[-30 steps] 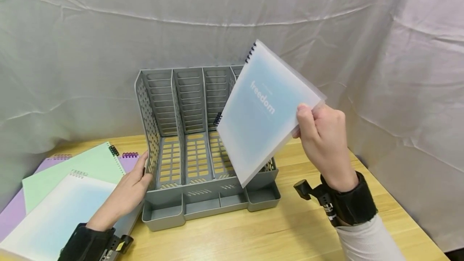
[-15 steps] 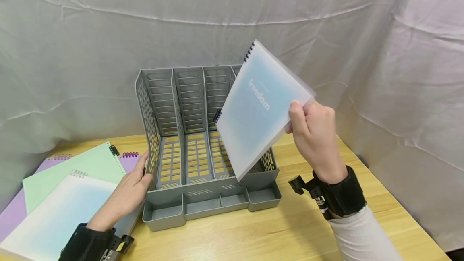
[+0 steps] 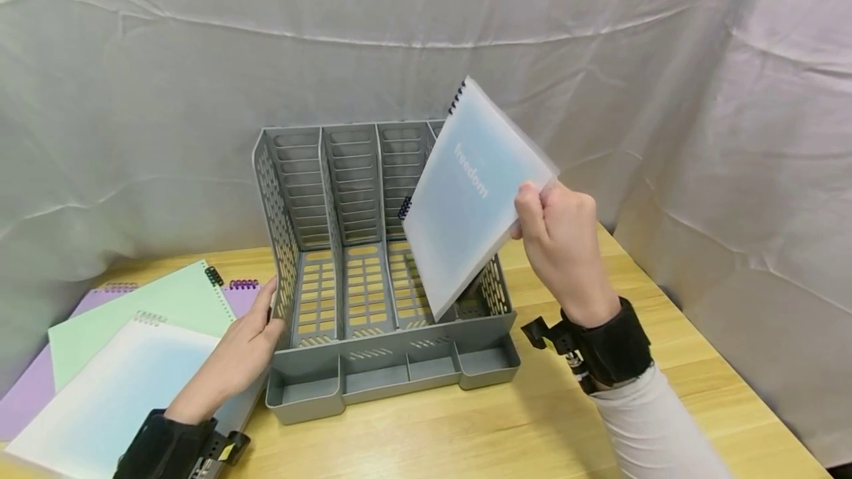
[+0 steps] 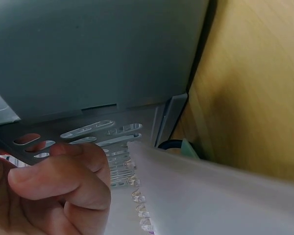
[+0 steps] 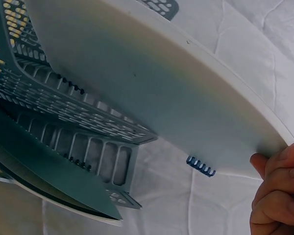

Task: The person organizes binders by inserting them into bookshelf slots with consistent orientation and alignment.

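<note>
In the head view my right hand (image 3: 562, 239) pinches the lower right corner of a pale blue spiral notebook (image 3: 459, 205) marked "freedom". The notebook is tilted, its dark rings toward the upper left, over the right side of a grey file rack (image 3: 393, 335). Its lower corner dips just behind the rack's front wall. My left hand (image 3: 236, 350) grips the rack's left side wall; in the left wrist view its thumb and fingers (image 4: 63, 181) curl at the slotted edge. The right wrist view has the notebook's back (image 5: 152, 93) beside the rack's perforated wall (image 5: 88, 107).
Left of the rack lie a blue-white notebook (image 3: 126, 383), a green notebook (image 3: 133, 309) and purple notebooks (image 3: 26, 398), overlapping. Small trays (image 3: 489, 364) line the rack's front. A teal sheet-like thing with a pale edge (image 5: 54, 176) is in the right wrist view. Grey cloth (image 3: 200, 94) hangs behind.
My right hand has moved left and slightly up, bringing the blue notebook's lower corner up and swinging its right side toward the rack. The left hand keeps its grip on the rack.
</note>
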{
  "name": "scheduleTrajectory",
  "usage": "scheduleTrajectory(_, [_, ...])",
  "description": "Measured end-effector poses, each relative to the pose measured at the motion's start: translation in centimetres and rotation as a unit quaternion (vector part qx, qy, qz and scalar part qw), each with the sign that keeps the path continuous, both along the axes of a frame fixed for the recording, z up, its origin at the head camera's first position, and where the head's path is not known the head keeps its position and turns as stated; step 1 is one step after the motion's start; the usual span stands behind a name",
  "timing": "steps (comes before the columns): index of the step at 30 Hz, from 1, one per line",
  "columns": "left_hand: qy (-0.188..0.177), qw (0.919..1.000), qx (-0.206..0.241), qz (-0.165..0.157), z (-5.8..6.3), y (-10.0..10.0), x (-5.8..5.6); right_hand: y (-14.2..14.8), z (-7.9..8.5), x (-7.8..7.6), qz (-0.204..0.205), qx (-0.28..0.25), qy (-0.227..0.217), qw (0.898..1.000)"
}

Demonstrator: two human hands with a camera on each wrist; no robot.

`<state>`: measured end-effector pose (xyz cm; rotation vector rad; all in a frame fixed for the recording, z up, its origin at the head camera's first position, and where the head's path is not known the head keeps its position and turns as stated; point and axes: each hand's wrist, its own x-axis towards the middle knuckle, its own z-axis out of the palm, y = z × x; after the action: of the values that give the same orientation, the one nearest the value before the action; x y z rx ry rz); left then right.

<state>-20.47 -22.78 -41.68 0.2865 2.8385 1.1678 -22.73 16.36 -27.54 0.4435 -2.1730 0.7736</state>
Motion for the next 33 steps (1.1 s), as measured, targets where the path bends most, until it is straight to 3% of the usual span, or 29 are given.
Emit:
scheduleTrajectory(17, [-0.001, 1.0000, 0.004, 0.004, 0.0, 0.0, 0.0, -1.7, -2.2, -2.2, 0.028, 0.031, -0.040, 0.998])
scheduleTrajectory(33, [0.001, 1.0000, 0.004, 0.004, 0.1, 0.0, 0.1, -2.8, -3.2, -3.4, 0.036, 0.049, -0.033, 0.998])
